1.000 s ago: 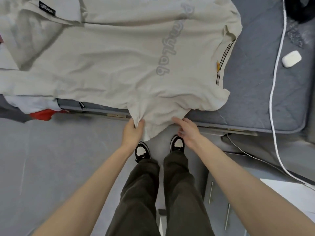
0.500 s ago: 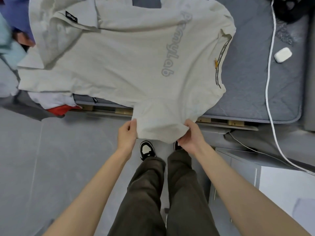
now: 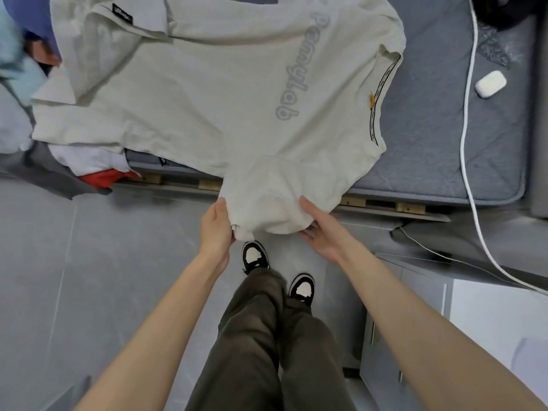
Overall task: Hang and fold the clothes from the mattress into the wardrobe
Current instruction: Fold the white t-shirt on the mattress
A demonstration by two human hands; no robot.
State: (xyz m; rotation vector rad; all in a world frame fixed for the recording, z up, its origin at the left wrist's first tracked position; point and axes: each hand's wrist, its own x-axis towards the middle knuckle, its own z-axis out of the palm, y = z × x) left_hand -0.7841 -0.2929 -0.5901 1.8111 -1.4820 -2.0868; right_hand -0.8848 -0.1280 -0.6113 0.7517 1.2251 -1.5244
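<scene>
Shirt (image 3: pixel 225 93) is the cream one. Its nearest part, a short sleeve (image 3: pixel 275 197), hangs off the mattress (image 3: pixel 430 137) edge above the floor (image 3: pixel 89 262), at 12 o'clock from 2 black-and-white shoes (image 3: pixel 255 256). A grey cabinet (image 3: pixel 474 321) stands at 4 o'clock from the shoes.

The left grip (image 3: pixel 216 225) pinches the sleeve's 9 o'clock edge, with the thumb on top and the fingers curled under. The right grip (image 3: pixel 321 232) takes the 3 o'clock side, only partly closed: the thumb lies on the cloth and fairly straight fingers sit beneath it.

Beyond them the shirt lies spread on the mattress, grey lettering up, neck opening toward 3 o'clock. At its 9 o'clock end, partly under it, is a pile (image 3: pixel 89 161) of white, red and blue clothes. At 3 o'clock a white cable (image 3: pixel 464 120) runs across the mattress, with a small white case (image 3: pixel 490 83) just beside it.
</scene>
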